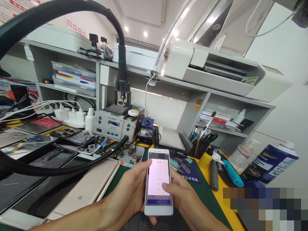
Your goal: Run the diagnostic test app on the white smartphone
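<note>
A white smartphone (158,210) is held upright between my two hands, its lit screen showing a pale pop-up box above a blue bar. My left hand (136,183) wraps the phone's left edge, its thumb along the upper side of the frame. On the right edge sits my right hand (181,192), with its thumb resting on the lower part of the screen. The fingers behind the phone are mostly hidden. Below the phone, part of a black perforated pad (163,223) shows on the green mat (207,200).
Several phones, including a gold one (81,191), lie at left under a black hose (72,171). Behind are trays of circuit boards (127,152) and a grey rework station (113,123). A yellow bottle (205,159), a blue-handled tool (232,173) and a spray can (269,162) stand at right.
</note>
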`<state>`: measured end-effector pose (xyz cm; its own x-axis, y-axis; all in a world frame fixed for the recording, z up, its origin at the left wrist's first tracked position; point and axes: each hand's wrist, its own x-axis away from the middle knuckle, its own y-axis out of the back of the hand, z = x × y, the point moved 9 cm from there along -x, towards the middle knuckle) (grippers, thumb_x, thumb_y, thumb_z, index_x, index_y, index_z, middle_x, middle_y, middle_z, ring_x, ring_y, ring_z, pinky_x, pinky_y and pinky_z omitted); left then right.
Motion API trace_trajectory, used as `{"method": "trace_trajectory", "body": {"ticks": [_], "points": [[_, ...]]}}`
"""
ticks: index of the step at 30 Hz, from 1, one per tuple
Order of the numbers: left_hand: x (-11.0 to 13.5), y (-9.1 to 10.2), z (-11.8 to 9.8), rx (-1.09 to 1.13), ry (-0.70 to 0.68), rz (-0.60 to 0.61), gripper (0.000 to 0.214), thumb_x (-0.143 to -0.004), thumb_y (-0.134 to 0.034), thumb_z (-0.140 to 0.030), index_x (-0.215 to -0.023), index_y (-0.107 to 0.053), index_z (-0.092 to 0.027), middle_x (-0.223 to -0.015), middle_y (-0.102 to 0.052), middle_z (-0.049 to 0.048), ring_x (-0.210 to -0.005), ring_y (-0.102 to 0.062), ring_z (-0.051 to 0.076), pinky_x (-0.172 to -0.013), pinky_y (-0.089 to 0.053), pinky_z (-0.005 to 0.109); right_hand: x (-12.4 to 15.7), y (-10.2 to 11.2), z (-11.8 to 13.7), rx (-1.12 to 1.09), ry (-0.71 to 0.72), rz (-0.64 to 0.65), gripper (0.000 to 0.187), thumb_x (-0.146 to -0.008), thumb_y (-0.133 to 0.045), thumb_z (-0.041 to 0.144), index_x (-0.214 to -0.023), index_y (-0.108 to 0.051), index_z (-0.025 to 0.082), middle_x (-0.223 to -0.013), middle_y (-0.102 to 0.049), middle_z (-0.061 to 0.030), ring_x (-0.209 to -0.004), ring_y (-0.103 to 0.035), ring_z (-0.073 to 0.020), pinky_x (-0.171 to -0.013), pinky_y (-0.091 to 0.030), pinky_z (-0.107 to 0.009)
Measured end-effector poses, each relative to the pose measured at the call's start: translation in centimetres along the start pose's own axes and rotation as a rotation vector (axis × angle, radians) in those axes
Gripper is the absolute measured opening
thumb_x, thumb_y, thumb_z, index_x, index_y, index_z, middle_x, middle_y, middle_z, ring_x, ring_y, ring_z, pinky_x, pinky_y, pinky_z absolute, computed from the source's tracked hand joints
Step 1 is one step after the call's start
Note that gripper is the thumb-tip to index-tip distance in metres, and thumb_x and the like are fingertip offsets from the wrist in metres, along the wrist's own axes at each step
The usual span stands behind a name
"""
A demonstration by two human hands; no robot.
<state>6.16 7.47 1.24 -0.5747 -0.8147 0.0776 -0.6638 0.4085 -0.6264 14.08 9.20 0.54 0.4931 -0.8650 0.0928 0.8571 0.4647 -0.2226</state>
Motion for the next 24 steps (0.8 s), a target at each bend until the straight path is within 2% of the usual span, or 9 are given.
{"method": "trace_trajectory", "body": {"ticks": [10, 20, 24], "points": [[0.16, -0.14, -0.23, -0.002, -0.004, 0.002, 0.052, -0.097, -0.035, -0.056, -0.131, -0.055, -0.022, -0.107, -0.066, 0.0104, -0.086, -0.065, 0.026, -0.055, -0.05, 0.031, -0.19, 0.34, -0.09, 0.011, -0.002, -0.034, 0.053, -0.08, -0.068, 0.03, -0.131, -0.058, 0.021, -0.111, -0.071, -0.007, -0.103, -0.064, -0.0298, -0.081, -0.052, -0.039], [0.0, -0.23, -0.08, 0.007, -0.01, 0.022, 0.056, -0.097, -0.036, -0.056, -0.132, -0.057, -0.019, -0.113, -0.066, 0.0144, -0.092, -0.065, 0.029, -0.055, -0.05, 0.029, 0.04, -0.07, -0.05, -0.038, -0.005, 0.003, 0.051, -0.082, -0.066, 0.029, -0.132, -0.058, 0.02, -0.108, -0.07, -0.0082, -0.096, -0.065, -0.0287, -0.074, -0.053, -0.038], [0.05, -0.13, -0.01, -0.006, 0.004, 0.011, 0.056, -0.096, -0.036, -0.057, -0.134, -0.055, -0.02, -0.11, -0.068, 0.0136, -0.088, -0.066, 0.027, -0.054, -0.049, 0.029, 0.02, -0.2, 0.16, -0.058, 0.006, 0.005, 0.048, -0.081, -0.064, 0.027, -0.128, -0.059, 0.019, -0.106, -0.07, -0.0076, -0.09, -0.065, -0.0262, -0.069, -0.053, -0.035]]}}
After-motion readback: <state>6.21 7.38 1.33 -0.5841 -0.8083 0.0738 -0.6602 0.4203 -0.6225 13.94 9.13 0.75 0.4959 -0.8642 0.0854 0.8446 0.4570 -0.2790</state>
